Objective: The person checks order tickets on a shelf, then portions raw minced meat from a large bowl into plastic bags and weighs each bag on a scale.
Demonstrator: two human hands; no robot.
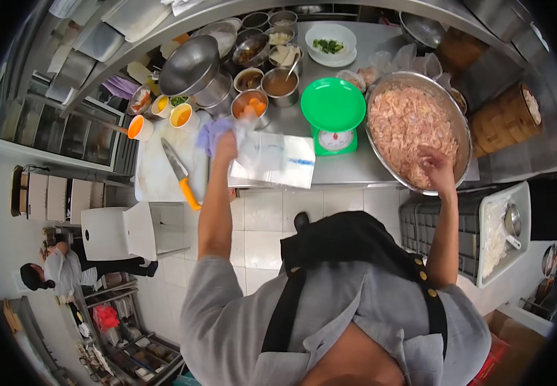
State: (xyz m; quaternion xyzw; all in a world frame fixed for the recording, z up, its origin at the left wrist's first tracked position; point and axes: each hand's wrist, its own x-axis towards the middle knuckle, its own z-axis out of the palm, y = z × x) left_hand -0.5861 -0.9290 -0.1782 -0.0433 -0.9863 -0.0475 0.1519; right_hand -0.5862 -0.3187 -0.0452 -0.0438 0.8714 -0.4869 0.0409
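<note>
My left hand (pixel 226 147) is closed on a crumpled purple cloth (pixel 209 133) at the front of the steel counter; its fingertips are partly hidden. Beside it, a blurred clear plastic sheet or bag lies over a flat white packet with blue marks (pixel 291 161). My right hand (pixel 438 168) reaches over the near rim of a large steel bowl (pixel 466 145), its fingers apart and touching the pale pink raw minced meat (pixel 410 122). Between my hands stands a green kitchen scale (pixel 334 106) with a bare round pan.
A knife with an orange handle (pixel 190 194) rests on a white cutting board (pixel 153 174), its handle past the edge. Steel pots (pixel 280 87) and orange-filled cups (pixel 140 128) stand behind. A lidless grey bin (pixel 439 225) is at right. Another person (pixel 66 267) is far left.
</note>
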